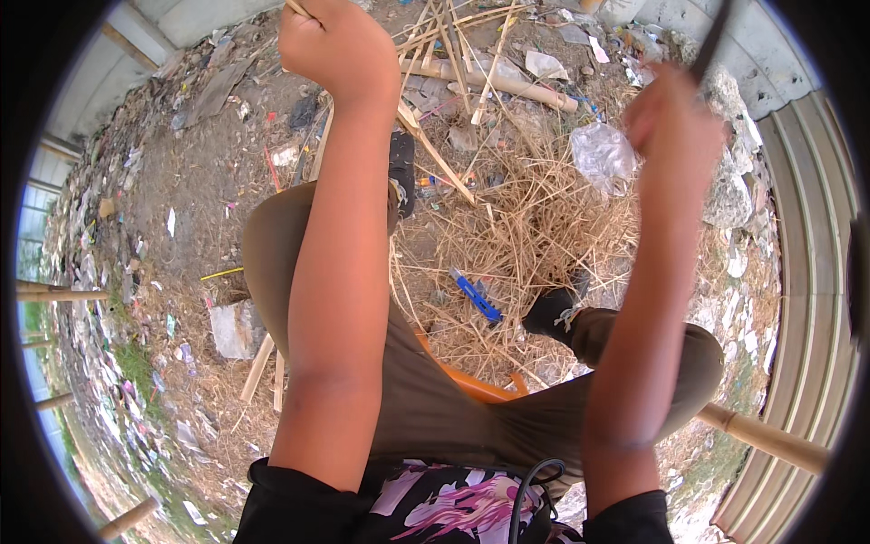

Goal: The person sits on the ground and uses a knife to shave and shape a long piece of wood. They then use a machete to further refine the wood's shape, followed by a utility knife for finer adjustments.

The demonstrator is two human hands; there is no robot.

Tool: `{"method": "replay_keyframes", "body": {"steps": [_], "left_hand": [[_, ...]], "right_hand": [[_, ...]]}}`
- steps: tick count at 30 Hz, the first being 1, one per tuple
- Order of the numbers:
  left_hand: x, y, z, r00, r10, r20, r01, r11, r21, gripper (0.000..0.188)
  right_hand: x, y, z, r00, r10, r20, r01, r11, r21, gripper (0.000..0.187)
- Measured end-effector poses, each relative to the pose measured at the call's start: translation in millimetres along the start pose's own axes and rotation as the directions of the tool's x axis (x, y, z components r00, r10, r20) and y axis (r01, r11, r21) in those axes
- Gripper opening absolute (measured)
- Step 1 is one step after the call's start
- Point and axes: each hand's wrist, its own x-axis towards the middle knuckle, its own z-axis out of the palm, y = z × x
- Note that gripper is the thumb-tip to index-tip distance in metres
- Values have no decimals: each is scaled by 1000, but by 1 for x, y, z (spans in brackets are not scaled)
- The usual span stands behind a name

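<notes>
My left hand (340, 50) is raised at the top of the view, its fingers closed round a thin strip of bamboo or wood (297, 8). Only a short end of that strip shows; the rest is out of view. At the upper right my right hand (675, 122), smeared by motion, grips a knife with a dark blade (714, 43) pointing up and away. The blade's tip is cut off by the edge. On the ground between my feet lies a blue box cutter (477, 297), apart from both hands. Split bamboo strips (444, 168) lie beyond it.
Dry shavings (535, 213) are heaped by my right shoe (551, 313). A clear plastic bag (603, 154) and a bamboo pole (507, 84) lie farther off. An orange seat (485, 390) shows beneath me. Corrugated sheeting (802, 227) stands on the right; litter covers the left ground.
</notes>
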Motion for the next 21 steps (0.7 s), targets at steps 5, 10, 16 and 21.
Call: {"method": "replay_keyframes", "body": {"steps": [5,10,16,21], "left_hand": [[-2,-2,4,997,80,3,-80,996,-28,60],[-4,3,17,993,-70,97,78,994,-82,65],[2,6,-1,996,-32,80,37,997,-62,67],[-2,-1,1,995,20,99,-13,998,-69,66]], "right_hand": [[20,-8,18,847,-355,-395,528,645,552,26],[-177,277,103,930,366,38,-350,911,-217,25],[-107,193,99,904,392,169,-325,889,-323,39],[5,-1,41,969,-189,-158,216,960,175,36]]}}
